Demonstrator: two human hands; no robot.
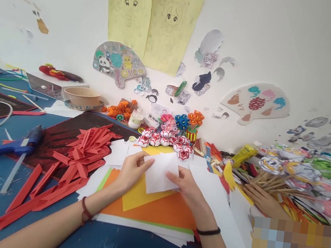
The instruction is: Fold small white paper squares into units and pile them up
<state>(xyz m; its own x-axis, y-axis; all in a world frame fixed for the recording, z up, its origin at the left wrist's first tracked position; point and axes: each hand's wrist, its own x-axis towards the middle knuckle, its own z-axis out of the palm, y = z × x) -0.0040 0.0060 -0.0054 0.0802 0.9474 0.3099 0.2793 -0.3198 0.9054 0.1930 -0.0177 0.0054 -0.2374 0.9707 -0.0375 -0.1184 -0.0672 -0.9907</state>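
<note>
A small white sheet of paper (pixel 161 176) is held up between both hands, over the middle of the table. My left hand (pixel 133 170) pinches its left edge near the top between thumb and fingers. Gripping the right edge is my right hand (pixel 188 184), its thumb on the front face and its fingers partly hidden. Below the sheet lies a yellow sheet (pixel 133 199) on a stack of orange paper (pixel 156 214), with green and white sheets showing under it. Red-and-white paper flowers (pixel 184 154) sit just beyond the hands.
Folded red paper strips (pixel 79 153) and a blue glue gun (pixel 25 142) lie to the left. A tan bowl (pixel 82 97) stands behind. At right, another person's hand (pixel 265 200) rests near paper flowers on sticks (pixel 296 169). A yellow bottle (pixel 244 154) leans by the wall.
</note>
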